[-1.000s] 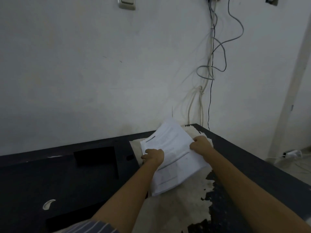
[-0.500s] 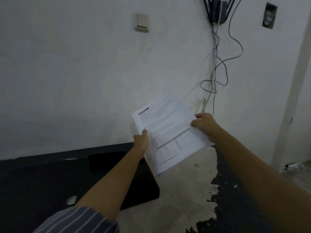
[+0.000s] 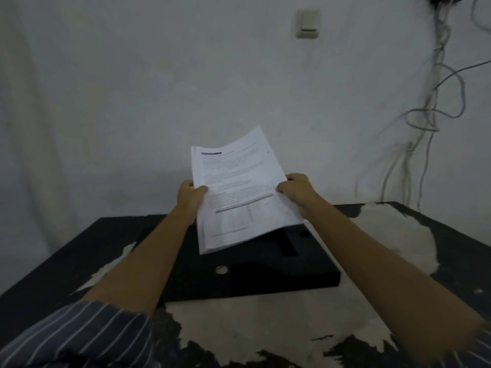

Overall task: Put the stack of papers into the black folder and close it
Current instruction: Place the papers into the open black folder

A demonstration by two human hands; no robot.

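I see both hands gripping stack of papers [image 3: 239,192], left hand [image 3: 190,196], right hand [image 3: 299,193]; stack raised, long axis away from me, black folder [image 3: 265,277] directly beneath on tabletop [image 3: 385,235]

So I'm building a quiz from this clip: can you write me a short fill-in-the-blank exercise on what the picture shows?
1. The white printed stack of papers is held by ____ hands.
2. The flat black folder lies on the worn black ____.
3. The beige light switch is fixed to the ____.
4. The left hand comes out of a ____ sleeve.

Missing words: both; table; wall; striped
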